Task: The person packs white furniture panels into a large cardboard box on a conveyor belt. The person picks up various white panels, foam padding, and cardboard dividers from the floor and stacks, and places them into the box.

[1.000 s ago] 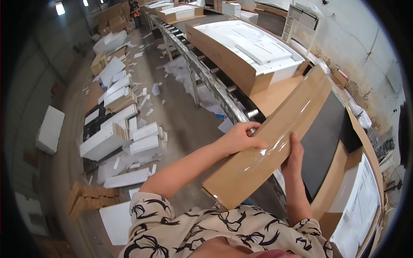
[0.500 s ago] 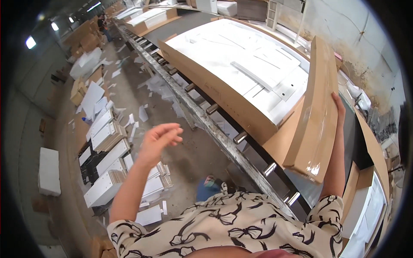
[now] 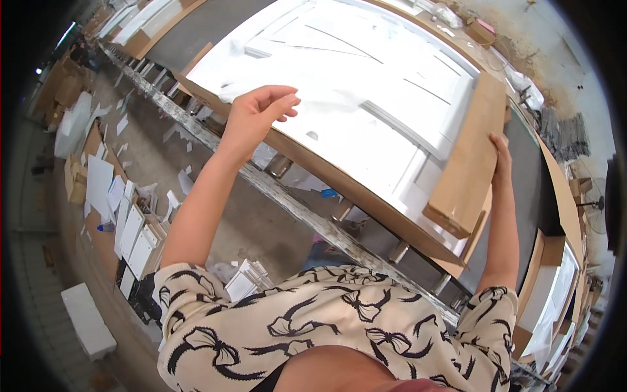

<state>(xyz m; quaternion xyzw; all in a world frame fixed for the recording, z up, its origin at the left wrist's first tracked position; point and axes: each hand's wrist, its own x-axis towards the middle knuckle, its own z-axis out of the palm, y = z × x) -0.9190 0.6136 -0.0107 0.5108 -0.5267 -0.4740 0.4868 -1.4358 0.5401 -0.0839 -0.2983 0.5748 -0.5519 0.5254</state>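
A long, narrow brown cardboard box (image 3: 471,150) lies tilted across the right end of a large open carton (image 3: 339,175). My right hand (image 3: 501,157) grips its right side, with part of the fingers hidden behind the edge. White panels (image 3: 326,98) with several narrow strips on them fill the large carton. Above the carton's near left wall hovers my left hand (image 3: 264,117), fingers loosely bent, thumb apart, holding nothing.
The carton rests on a roller conveyor with a worn metal rail (image 3: 281,199). Another open carton (image 3: 545,294) stands at the right. Stacked white boards (image 3: 140,238) and scraps lie on the floor at the left, near a white block (image 3: 88,320).
My left hand has risen from over the floor to above the carton's near wall. The narrow box has come down lower onto the carton's end, my right hand still on it.
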